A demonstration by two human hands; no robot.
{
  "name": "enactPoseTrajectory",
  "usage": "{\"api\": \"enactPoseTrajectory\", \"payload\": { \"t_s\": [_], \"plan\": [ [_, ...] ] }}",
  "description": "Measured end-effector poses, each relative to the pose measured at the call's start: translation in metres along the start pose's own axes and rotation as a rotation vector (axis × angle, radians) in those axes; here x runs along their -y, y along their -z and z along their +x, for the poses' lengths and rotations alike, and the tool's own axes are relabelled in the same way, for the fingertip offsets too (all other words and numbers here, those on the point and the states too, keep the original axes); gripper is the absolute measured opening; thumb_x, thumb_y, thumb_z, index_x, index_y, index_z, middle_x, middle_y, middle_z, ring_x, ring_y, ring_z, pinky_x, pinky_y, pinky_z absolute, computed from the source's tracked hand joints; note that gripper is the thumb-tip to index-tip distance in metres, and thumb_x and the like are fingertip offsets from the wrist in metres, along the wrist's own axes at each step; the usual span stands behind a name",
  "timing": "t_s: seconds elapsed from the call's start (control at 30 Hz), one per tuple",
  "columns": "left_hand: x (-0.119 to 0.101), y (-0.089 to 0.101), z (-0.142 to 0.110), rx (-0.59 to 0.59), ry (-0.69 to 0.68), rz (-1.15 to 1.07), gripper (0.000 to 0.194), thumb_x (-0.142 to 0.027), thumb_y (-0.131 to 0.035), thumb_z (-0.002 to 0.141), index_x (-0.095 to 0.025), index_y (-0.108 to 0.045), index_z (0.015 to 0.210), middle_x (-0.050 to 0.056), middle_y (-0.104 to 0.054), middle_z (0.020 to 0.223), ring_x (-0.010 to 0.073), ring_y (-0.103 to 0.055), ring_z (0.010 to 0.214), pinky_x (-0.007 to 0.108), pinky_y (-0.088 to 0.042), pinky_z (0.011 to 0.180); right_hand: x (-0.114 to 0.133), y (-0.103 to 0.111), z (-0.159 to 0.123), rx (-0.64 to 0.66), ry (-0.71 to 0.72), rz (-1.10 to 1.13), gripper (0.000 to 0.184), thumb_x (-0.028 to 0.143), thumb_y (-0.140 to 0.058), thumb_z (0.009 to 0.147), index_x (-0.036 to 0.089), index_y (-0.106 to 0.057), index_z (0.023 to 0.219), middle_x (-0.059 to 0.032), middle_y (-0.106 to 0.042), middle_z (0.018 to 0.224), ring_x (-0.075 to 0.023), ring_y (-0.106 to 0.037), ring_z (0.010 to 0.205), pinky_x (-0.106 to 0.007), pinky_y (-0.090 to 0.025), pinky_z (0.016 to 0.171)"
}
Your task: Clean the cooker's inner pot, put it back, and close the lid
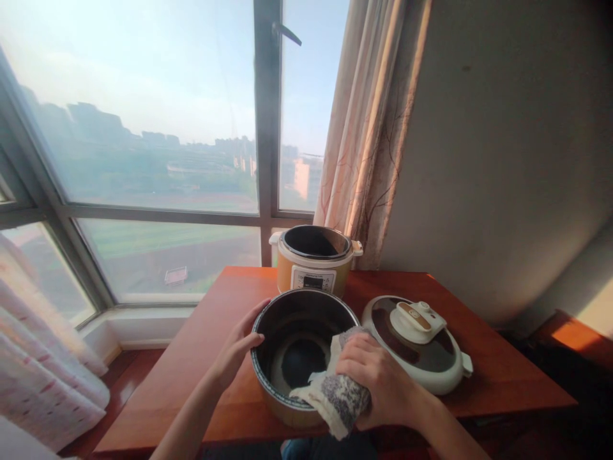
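Observation:
A dark-lined inner pot [274, 381] stands tilted toward me near the table's front edge. My left hand [243, 342] grips its left rim, with the thumb over the edge and the fingers hidden behind the outer wall. My right hand [371, 374] is closed around a bunched grey and white cloth [341, 391], which lies over the pot's right rim and hangs partly into it. Behind the pot sits the cooker body [313, 265], yellow and white with a control panel and an open top. To the right, the cooker lid [414, 342] rests flat on the table.
The reddish wooden table [191, 358] carries everything. A large window [163, 128] fills the left and back, with a curtain [368, 128] beside it. A grey wall [493, 147] rises on the right, and another curtain [38, 358] hangs at lower left.

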State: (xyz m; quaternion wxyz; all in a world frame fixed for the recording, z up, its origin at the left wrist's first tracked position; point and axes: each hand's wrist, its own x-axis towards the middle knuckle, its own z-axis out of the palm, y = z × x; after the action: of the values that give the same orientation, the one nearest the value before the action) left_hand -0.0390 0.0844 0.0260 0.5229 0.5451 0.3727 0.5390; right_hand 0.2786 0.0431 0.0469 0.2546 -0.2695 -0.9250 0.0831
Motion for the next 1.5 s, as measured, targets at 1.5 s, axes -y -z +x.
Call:
{"api": "enactPoseTrajectory", "payload": {
  "t_s": [1.5],
  "plan": [
    [0.001, -0.032, -0.007, -0.344, 0.012, 0.15, 0.064, -0.049, -0.073, 0.076, -0.02, -0.055, 0.129, 0.012, -0.066, 0.131, 0.0322, -0.057, 0.126, 0.042, -0.047, 0.102, 0.06, -0.043, 0.043, -0.087, -0.329, -0.326, 0.047, 0.044, -0.081, 0.065, 0.022, -0.061, 0.101, -0.0017, -0.065, 0.091, -0.0243, -0.054, 0.08, -0.039, -0.035, 0.075]
  ]
}}
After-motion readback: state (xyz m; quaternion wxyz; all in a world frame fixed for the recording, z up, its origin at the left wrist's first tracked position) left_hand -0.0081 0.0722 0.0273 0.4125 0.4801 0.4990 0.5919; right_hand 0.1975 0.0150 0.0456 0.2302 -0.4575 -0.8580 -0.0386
